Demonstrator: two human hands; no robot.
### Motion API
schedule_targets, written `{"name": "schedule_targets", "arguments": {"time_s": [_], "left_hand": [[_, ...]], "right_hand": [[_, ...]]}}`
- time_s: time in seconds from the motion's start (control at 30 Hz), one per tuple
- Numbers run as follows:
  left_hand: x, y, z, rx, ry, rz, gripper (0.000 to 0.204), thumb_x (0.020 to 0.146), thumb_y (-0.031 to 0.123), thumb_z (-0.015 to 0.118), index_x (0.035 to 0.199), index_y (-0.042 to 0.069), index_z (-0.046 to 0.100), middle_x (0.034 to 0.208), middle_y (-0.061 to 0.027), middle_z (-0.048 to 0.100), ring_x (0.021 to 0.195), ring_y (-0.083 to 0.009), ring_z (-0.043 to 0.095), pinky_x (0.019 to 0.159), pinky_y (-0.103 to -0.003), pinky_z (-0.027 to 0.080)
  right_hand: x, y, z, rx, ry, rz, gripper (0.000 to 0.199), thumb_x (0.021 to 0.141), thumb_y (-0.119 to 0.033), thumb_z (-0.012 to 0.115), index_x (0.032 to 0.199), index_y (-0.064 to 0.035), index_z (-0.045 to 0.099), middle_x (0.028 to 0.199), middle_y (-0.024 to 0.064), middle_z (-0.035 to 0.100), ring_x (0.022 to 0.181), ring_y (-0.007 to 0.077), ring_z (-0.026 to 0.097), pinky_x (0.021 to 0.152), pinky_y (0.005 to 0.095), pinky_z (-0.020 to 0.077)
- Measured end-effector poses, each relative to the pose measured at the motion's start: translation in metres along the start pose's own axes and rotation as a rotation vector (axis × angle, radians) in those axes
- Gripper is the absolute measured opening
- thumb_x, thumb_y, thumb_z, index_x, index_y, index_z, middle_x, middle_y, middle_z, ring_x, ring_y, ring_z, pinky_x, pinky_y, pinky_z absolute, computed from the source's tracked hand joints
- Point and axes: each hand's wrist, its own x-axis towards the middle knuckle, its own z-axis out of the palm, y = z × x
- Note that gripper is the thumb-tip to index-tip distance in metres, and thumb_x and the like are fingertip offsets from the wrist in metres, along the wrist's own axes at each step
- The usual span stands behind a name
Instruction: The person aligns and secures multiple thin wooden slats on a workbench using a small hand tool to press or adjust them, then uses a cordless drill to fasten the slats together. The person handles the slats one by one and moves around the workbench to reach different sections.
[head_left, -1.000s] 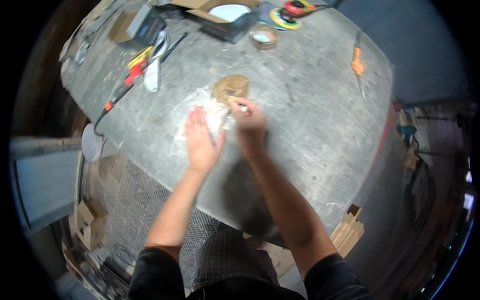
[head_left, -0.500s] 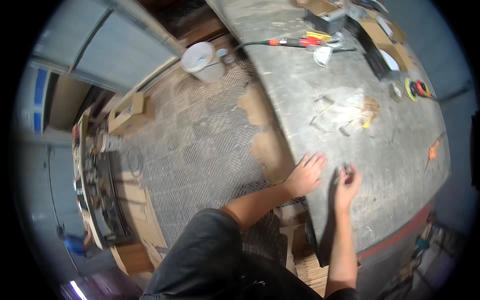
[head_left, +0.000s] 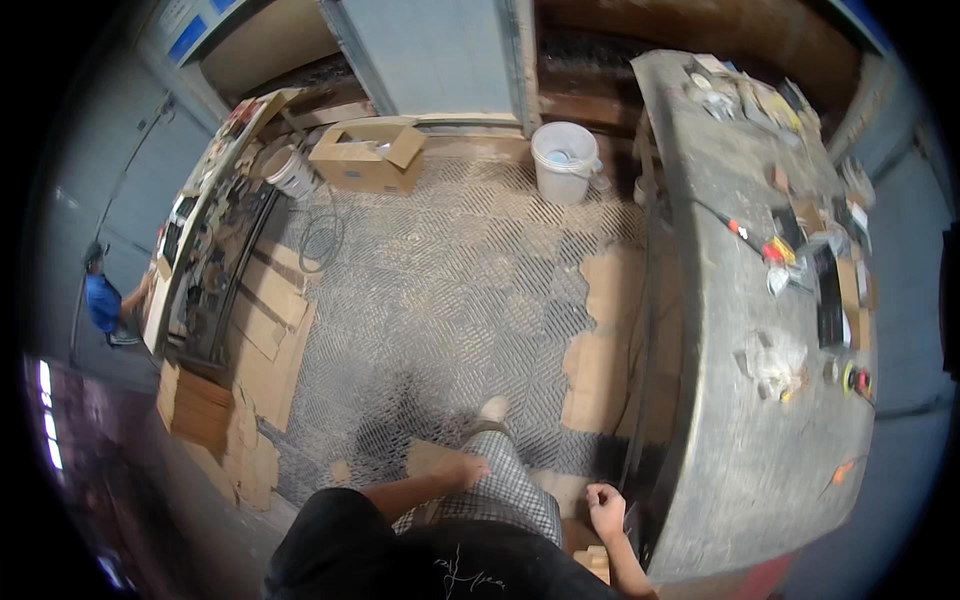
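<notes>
My left hand [head_left: 462, 472] hangs over the thigh of my checkered trousers [head_left: 512, 492], blurred, and its fingers cannot be made out. To the right, my right hand [head_left: 606, 508] is held beside the near left edge of the long grey table [head_left: 740, 470], off its top. Its fingers are curled in toward the thumb; whatever is in them, if anything, is too small or hidden to name. On the table lie a crumpled whitish cloth [head_left: 772, 362] and, farther off, a red-and-black power tool [head_left: 775, 250].
A white bucket [head_left: 565, 165] and an open cardboard box [head_left: 368, 155] stand at the far side of the patterned mat [head_left: 430, 270]. A cluttered bench [head_left: 200, 225] runs along the left, with a person in blue [head_left: 103, 300] behind it. Cardboard sheets [head_left: 607, 340] lie beside the table.
My view has swung left, from the table top toward the floor. Both hands have come away from the table; the left is now over my leg, the right beside the table's edge.
</notes>
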Motion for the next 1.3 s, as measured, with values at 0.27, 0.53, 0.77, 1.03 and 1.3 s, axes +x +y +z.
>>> {"name": "schedule_targets", "arguments": {"time_s": [0.27, 0.53, 0.77, 1.03, 1.3], "left_hand": [[-0.031, -0.173, -0.017, -0.471, 0.364, -0.387, 0.038, 0.095, 0.042, 0.063, 0.09, 0.005, 0.066, 0.085, -0.0198, 0.066, 0.085, -0.0402, 0.064, 0.076, -0.047, 0.05], [-0.11, -0.372, -0.193, -0.748, 0.715, -0.775, 0.024, 0.09, 0.023, 0.076, 0.091, 0.0, 0.068, 0.076, -0.0122, 0.071, 0.069, -0.021, 0.069, 0.068, -0.034, 0.054], [-0.105, -0.525, -0.266, -1.036, 1.141, -0.71, 0.022, 0.096, 0.017, 0.068, 0.086, -0.002, 0.064, 0.071, -0.0086, 0.067, 0.065, -0.0134, 0.062, 0.063, -0.03, 0.049], [-0.128, -0.709, -0.277, -0.755, 0.754, -1.326, 0.024, 0.097, 0.01, 0.062, 0.081, 0.004, 0.045, 0.077, -0.0056, 0.046, 0.059, -0.0212, 0.04, 0.057, -0.037, 0.043], [-0.107, -0.803, -0.377, -1.37, 1.003, -1.397, 0.014, 0.093, 0.003, 0.061, 0.1, 0.003, 0.049, 0.086, -0.009, 0.052, 0.071, -0.0205, 0.05, 0.059, -0.036, 0.043]], "right_hand": [[0.13, -0.15, 0.167, -0.218, -0.353, -0.118, 0.017, 0.093, -0.018, 0.07, 0.103, -0.0057, 0.076, 0.087, 0.0143, 0.075, 0.077, 0.0238, 0.072, 0.072, 0.0352, 0.0557], [0.274, -0.338, 0.38, -0.425, -0.674, -0.409, 0.034, 0.092, -0.034, 0.069, 0.11, -0.0057, 0.075, 0.095, 0.0131, 0.075, 0.083, 0.0267, 0.072, 0.075, 0.0375, 0.0559], [0.432, -0.347, 0.404, -0.876, -0.827, -0.286, 0.031, 0.094, -0.033, 0.061, 0.093, -0.0055, 0.074, 0.089, 0.0158, 0.073, 0.091, 0.0357, 0.069, 0.078, 0.0467, 0.0543], [0.638, -0.501, 0.557, -1.807, -1.119, -0.555, 0.028, 0.095, -0.02, 0.055, 0.098, -0.0036, 0.077, 0.101, 0.0164, 0.073, 0.094, 0.0326, 0.07, 0.082, 0.0488, 0.0555], [0.717, -0.878, 0.895, -1.629, -0.991, -0.893, 0.014, 0.087, -0.005, 0.062, 0.088, -0.0033, 0.077, 0.094, 0.015, 0.074, 0.09, 0.0295, 0.07, 0.079, 0.0404, 0.0568]]}}
